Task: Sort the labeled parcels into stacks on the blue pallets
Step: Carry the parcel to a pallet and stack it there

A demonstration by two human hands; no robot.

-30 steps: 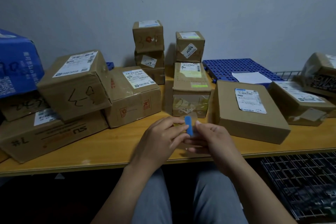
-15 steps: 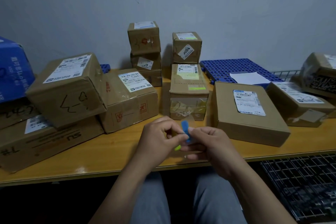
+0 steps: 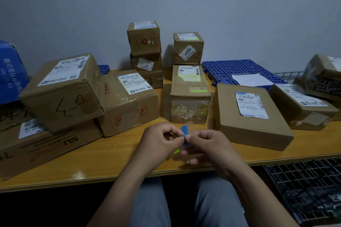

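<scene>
Over the front of the wooden table (image 3: pixel 110 155), my left hand (image 3: pixel 158 145) and my right hand (image 3: pixel 208 147) meet and pinch a small strip of coloured sticker tabs (image 3: pixel 184 134); a blue tab stands up between my fingertips and a yellow-green tab pokes out below. Labeled cardboard parcels surround them: a flat box (image 3: pixel 252 116) to the right, a taped box (image 3: pixel 190 94) straight ahead, a wide box (image 3: pixel 129 101) to the left. A blue pallet (image 3: pixel 227 70) lies at the back right with a white sheet (image 3: pixel 251 80) on it.
Two stacks of small boxes (image 3: pixel 145 51) (image 3: pixel 188 48) stand against the wall. Big cartons (image 3: pixel 60 90) pile up on the left beside a blue parcel (image 3: pixel 11 72). More parcels (image 3: pixel 302 105) sit at the far right. A wire rack (image 3: pixel 304 186) is below the table's right end.
The view shifted slightly. My fingers worked the tab strip: the blue tab tilted and a yellow-green tab came into sight beneath it. The parcels have not moved.
</scene>
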